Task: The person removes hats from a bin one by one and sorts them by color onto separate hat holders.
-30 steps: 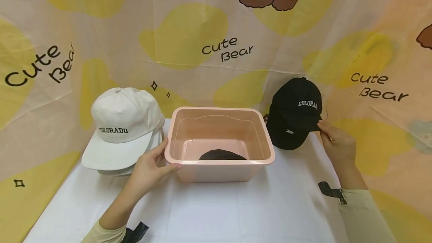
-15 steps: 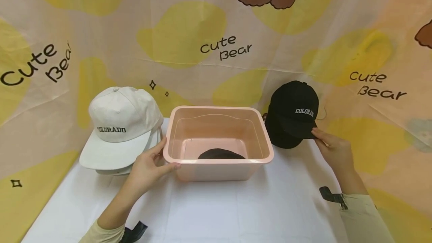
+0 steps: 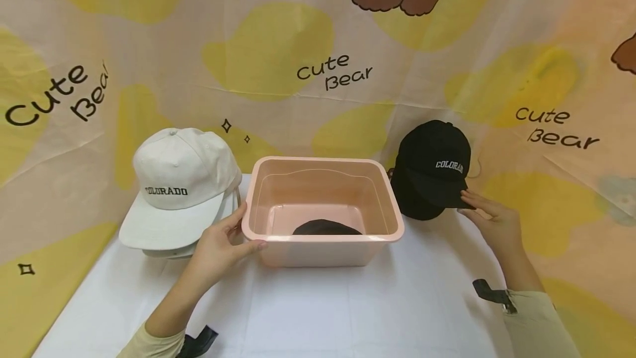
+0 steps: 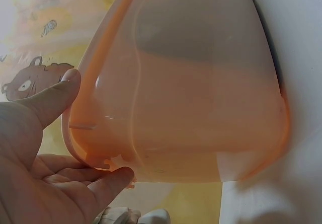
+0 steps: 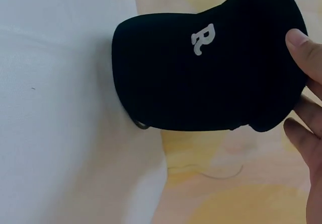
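Observation:
My right hand (image 3: 497, 225) pinches the brim of a black cap (image 3: 434, 153) with white COLORADO lettering. Under it is a second black cap (image 3: 414, 206); its white R emblem shows in the right wrist view, where my thumb (image 5: 299, 43) lies on the upper brim. My left hand (image 3: 218, 253) grips the near left corner of a pink plastic bin (image 3: 318, 253), thumb along the front rim, as the left wrist view also shows. Inside the bin lies something black with a rounded top (image 3: 326, 227), mostly hidden by the front wall.
A stack of white caps (image 3: 179, 192), the top one lettered COLORADO, stands left of the bin, right behind my left hand. All of it rests on a white-covered table (image 3: 318, 308). A patterned curtain (image 3: 278, 120) closes off the back and sides.
My right hand has come slightly down and toward me with the black cap's brim, which now covers the lower cap's emblem in the head view. The left hand and bin stay put.

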